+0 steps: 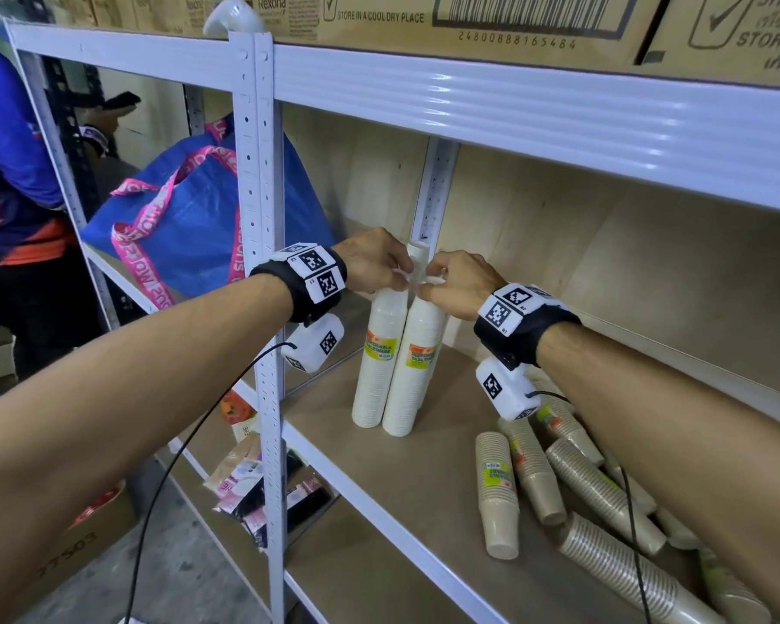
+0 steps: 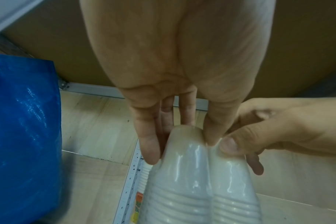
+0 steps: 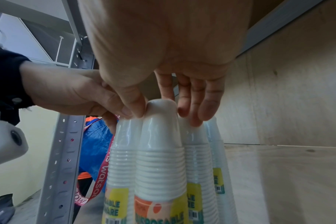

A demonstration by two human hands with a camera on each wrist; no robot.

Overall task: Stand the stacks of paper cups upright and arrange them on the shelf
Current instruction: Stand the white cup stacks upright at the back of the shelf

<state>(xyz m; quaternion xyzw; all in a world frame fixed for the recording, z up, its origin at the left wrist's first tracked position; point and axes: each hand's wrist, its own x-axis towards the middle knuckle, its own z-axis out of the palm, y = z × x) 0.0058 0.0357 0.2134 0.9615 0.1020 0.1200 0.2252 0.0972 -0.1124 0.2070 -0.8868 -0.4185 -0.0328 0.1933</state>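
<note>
Fingertips meet at the very top of the white stacks: the left hand [image 1: 376, 259] pinches the wrapped crown of the left white stack [image 1: 378, 353], thumb on one side, straight fingers on the other, while the right hand [image 1: 462, 281] takes the same grip on the right white stack [image 1: 414, 367], thumb tucked against the left thumb. Both wrists come in level from the front of the shelf [image 1: 406, 479], palms turned down. These two stacks stand upright, touching each other, near the shelf's back left corner by the perforated metal post [image 1: 433, 191]; the right wrist view shows more white stacks [image 3: 211, 159] just behind them. Glossy clear film wraps the ribbed cup rims, with yellow and orange labels halfway down. Toward the right front edge, brown paper stacks [image 1: 604, 493] lie tumbled on their sides, one short brown stack [image 1: 498, 493] upright beside them. Beyond the post sits a blue woven bag [image 1: 199, 218] with pink straps.
</note>
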